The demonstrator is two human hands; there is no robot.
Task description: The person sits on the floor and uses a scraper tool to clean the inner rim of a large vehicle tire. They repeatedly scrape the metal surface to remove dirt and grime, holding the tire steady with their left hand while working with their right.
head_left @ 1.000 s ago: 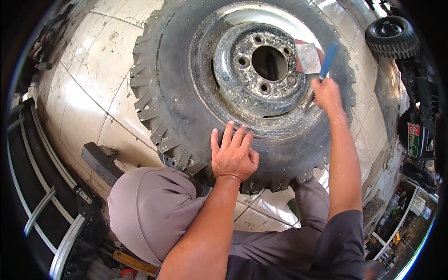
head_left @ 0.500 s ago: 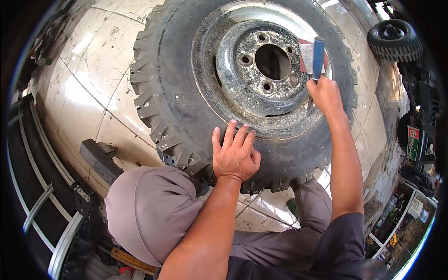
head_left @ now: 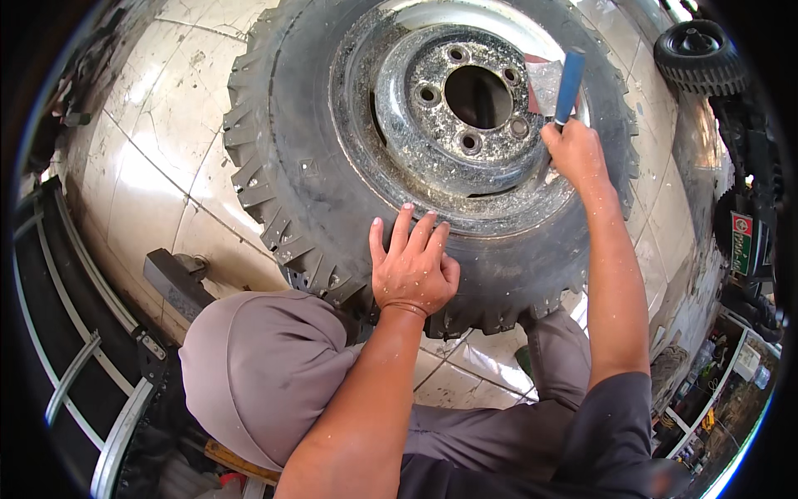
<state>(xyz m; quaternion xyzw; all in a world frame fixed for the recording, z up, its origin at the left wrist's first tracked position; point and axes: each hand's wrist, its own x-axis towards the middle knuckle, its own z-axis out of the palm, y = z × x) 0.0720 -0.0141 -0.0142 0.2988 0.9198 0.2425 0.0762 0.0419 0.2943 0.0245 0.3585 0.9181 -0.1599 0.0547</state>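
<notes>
A large black tyre (head_left: 312,158) with chunky tread lies flat, mounted on a steel wheel rim (head_left: 399,91). Pale flecks and worn paint cover the rim around its central hole and bolt holes. My left hand (head_left: 413,264) rests on the near sidewall, fingers spread, holding nothing. At the rim's right side my right hand (head_left: 575,155) grips a blue-handled tool (head_left: 570,87), its handle pointing up and its narrow metal end mostly hidden below my fist. A creased red-and-silvery sheet (head_left: 544,86) lies on the rim just beyond that hand.
Pale tiles (head_left: 158,125) surround the tyre. A smaller wheel (head_left: 700,56) is at the upper right. On the left stand a black panel with metal rails (head_left: 79,358) and a dark metal piece (head_left: 176,283). An open compartment (head_left: 723,391) with tools sits lower right.
The tyre and rim appear slightly farther up and left in view. My right hand has shifted slightly, and the blue handle leans a little more right. My left hand stays on the sidewall.
</notes>
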